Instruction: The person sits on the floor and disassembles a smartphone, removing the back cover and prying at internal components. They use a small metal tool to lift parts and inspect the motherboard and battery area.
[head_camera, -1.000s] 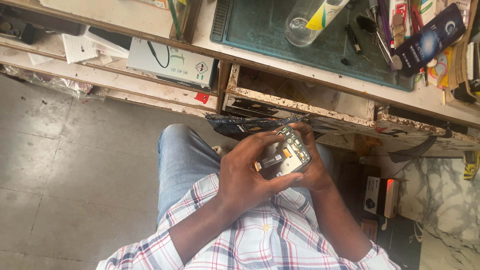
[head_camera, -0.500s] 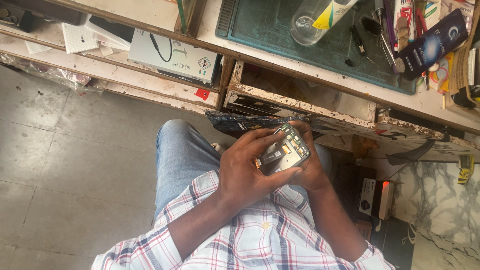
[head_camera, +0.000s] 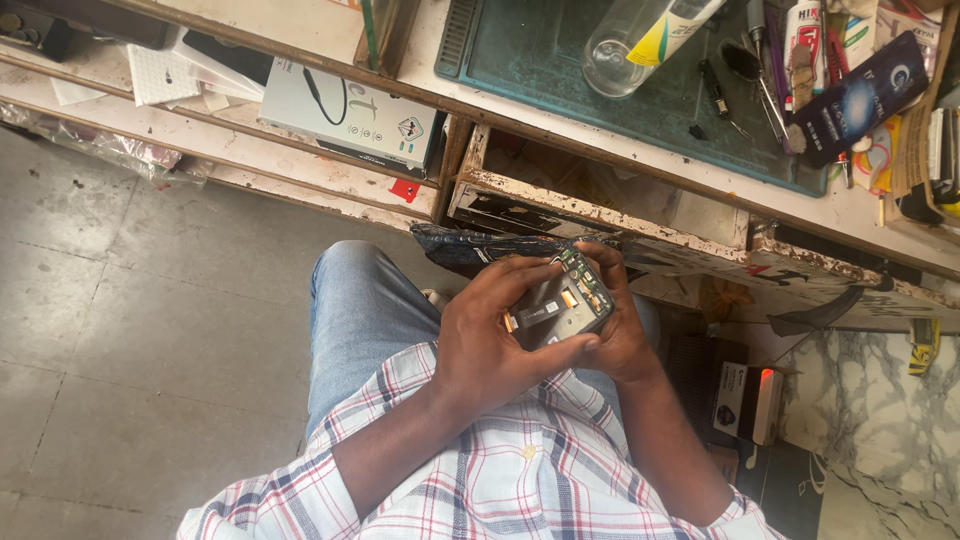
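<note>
I hold the small opened phone with its dark, shiny insides over my lap, near the worn wooden surface. My left hand and right hand both wrap it tight. I think I am checking its parts; next needs a gentle, careful press.

A teal mat lay on the bench, with a clear glass, a yellow bottle and small tools on it. A dark packet sat at its right edge. A white box rested on the lower shelf. Below was a grey tiled floor.
</note>
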